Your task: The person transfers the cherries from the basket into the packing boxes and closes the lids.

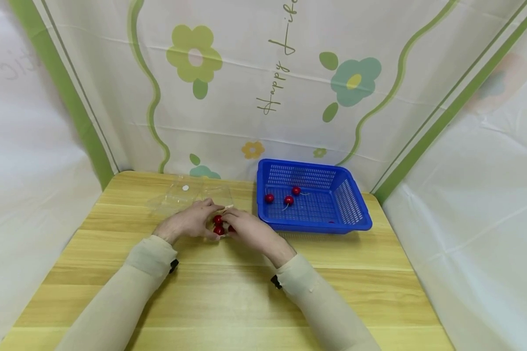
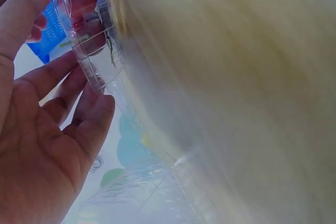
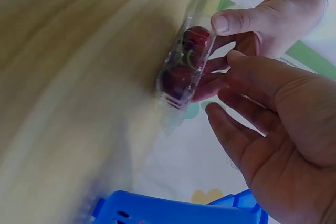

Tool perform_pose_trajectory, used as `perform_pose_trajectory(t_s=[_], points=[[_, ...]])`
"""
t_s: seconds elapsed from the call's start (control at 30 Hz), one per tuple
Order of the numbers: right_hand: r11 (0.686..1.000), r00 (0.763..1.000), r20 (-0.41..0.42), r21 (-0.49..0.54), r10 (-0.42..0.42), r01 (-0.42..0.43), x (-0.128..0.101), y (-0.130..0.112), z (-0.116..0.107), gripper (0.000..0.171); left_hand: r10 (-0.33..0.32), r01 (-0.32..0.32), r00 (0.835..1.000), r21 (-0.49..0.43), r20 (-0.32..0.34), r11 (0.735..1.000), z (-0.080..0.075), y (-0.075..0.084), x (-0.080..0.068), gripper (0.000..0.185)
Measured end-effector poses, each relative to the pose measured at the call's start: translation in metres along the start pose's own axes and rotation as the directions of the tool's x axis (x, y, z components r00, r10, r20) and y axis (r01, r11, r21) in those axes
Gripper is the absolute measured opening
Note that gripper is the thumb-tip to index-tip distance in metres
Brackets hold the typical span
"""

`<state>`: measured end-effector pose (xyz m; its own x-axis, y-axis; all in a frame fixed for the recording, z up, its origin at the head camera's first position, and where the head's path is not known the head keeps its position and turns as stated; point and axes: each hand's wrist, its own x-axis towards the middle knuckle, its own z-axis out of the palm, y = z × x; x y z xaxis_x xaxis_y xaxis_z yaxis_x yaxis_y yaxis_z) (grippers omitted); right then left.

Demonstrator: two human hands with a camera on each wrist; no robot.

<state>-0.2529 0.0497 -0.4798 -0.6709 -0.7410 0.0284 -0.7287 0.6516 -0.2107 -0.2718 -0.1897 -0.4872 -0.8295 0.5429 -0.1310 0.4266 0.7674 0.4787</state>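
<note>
**Both hands meeting on a clear box of cherries**

Bare wood is lying open along the near edge of the surface (image 1: 228, 302). Mid-surface, the left hand (image 1: 188, 222) and right hand (image 1: 250, 230) are gripping the clear box (image 3: 185, 66) from either side, fingers curled against its walls, red cherries (image 1: 218, 224) sitting between them. Farther right, the blue basket (image 1: 353, 209) is holding three more cherries beside the curtain.
</note>
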Motion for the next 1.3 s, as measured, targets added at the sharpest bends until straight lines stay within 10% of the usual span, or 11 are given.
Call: perform_pose_trajectory(t_s=[0.73, 1.3], points=[[0.988, 0.988, 0.088, 0.075, 0.128, -0.135, -0.044, -0.001, 0.022, 0.081, 0.082, -0.088, 0.992, 0.058, 0.092, 0.994, 0.002, 0.022, -0.041, 0.099], [0.989, 0.987, 0.080, 0.035, 0.140, -0.143, -0.047, 0.001, 0.022, 0.081, -0.026, 0.034, 0.997, 0.112, -0.070, 0.993, -0.015, 0.027, -0.013, 0.076]])
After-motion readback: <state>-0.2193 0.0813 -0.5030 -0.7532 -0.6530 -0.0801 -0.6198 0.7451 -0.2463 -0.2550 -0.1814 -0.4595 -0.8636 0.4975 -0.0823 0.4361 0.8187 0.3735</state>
